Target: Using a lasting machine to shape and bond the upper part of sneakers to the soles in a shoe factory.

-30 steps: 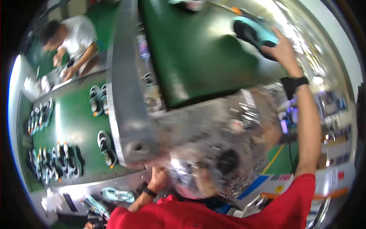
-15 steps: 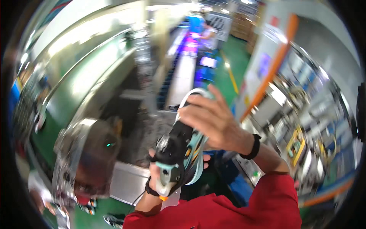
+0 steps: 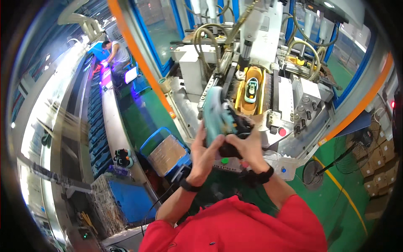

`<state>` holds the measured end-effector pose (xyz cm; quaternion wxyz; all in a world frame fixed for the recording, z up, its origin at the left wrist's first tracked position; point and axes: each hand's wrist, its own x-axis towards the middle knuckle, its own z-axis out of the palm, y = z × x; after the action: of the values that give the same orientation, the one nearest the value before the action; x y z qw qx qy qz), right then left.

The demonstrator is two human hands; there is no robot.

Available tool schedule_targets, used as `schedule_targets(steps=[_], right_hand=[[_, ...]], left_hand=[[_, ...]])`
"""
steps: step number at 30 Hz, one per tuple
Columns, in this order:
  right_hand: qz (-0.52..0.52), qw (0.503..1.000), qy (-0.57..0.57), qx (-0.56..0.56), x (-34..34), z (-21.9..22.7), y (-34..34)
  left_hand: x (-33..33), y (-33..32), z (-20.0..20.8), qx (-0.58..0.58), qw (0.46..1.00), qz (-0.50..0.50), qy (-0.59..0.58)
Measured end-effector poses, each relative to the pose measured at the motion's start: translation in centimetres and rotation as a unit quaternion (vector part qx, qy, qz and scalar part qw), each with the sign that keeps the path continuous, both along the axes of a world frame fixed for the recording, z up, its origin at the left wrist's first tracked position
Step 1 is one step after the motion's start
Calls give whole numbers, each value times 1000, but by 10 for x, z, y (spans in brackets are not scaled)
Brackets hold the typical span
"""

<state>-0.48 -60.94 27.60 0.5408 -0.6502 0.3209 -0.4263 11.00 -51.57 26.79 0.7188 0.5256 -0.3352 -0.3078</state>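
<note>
A sports shoe [image 3: 216, 117] with a pale teal sole and a dark upper is held up in front of me, smeared by motion. My left hand [image 3: 204, 155] grips its near left side, thumb pointing inward. My right hand [image 3: 249, 147] is closed round the dark part on the right, thumb beside the left one. Beyond the held shoe, another shoe [image 3: 251, 90] in teal, black and white sits in a yellow cradle [image 3: 261, 80] inside a machine [image 3: 195, 77]. The two shoes look apart.
Orange-edged posts [image 3: 142, 54] frame the machine. Its front carries a red button [image 3: 282, 132], a green one [image 3: 225, 161] and a blue one [image 3: 283, 170]. At left runs a conveyor [image 3: 117, 130] with shoes beside it; a co-worker [image 3: 119, 54] stands farther off. A blue cart [image 3: 168, 155] and a fan [image 3: 314, 172] stand nearby.
My view has swung right, from the conveyor to the machine. The shoe is turned differently; my right hand has come down from its far end, and both hands now grip its near part.
</note>
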Motion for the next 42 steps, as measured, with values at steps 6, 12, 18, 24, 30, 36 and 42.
schedule_targets(steps=[6, 12, 18, 24, 30, 36, 42], right_hand=[[-148, 984, -62, 84, -99, -38, -114], [-284, 957, -38, 43, -157, -33, -145], [-394, 919, 34, 1, -185, -41, -161], [-372, 910, 168, -71, -154, -21, -262], [-222, 891, 389, -72, -66, -26, -397], [-169, 838, 517, -31, 95, -106, -414], [-248, 828, 492, -109, 121, -190, -411]], left_hand=[[3, -173, -42, 90, 968, -211, -98], [29, -349, -123, 274, 919, -66, -274], [18, -444, -178, 357, 862, -24, -358], [53, -419, -177, 284, 957, -61, -8], [61, -256, -85, 209, 894, -218, 332], [107, -78, -51, 213, 927, -114, 286], [107, 23, -40, 125, 951, 113, 260]])
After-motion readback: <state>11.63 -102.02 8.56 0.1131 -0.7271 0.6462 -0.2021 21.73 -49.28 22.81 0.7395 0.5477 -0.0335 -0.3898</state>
